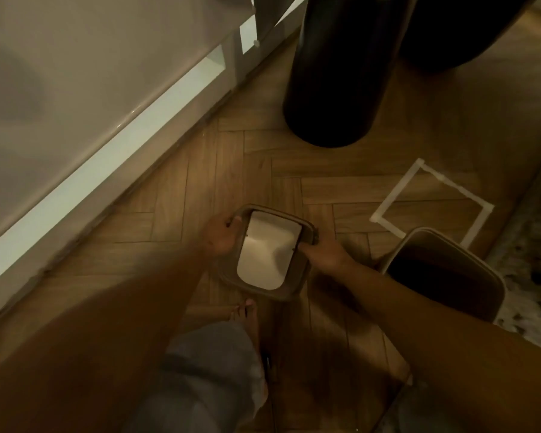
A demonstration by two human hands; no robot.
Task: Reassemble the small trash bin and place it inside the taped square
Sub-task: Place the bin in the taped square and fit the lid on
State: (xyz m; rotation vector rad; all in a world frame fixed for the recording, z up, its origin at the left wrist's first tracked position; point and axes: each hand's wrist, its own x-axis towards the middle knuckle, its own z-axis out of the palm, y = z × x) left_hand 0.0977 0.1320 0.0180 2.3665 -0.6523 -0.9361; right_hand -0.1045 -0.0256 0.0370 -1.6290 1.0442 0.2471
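I hold the bin lid (pixel 267 254), a brown frame with a white swing flap, above the wooden floor at centre. My left hand (pixel 221 234) grips its left edge, thumb over the rim. My right hand (pixel 324 254) grips its right edge. The open bin body (pixel 444 276), pale-rimmed with a dark inside, stands on the floor to the right of the lid. The taped square (pixel 425 203) of white tape lies on the floor just beyond the bin body, partly covered by its far rim.
A tall black cylinder (pixel 338 73) stands on the floor beyond the lid, with another dark object (pixel 469 29) to its right. A white cabinet base (pixel 91 151) runs along the left. A patterned rug (pixel 531 260) edges the right. My bare foot (pixel 247 314) and grey trouser leg are below the lid.
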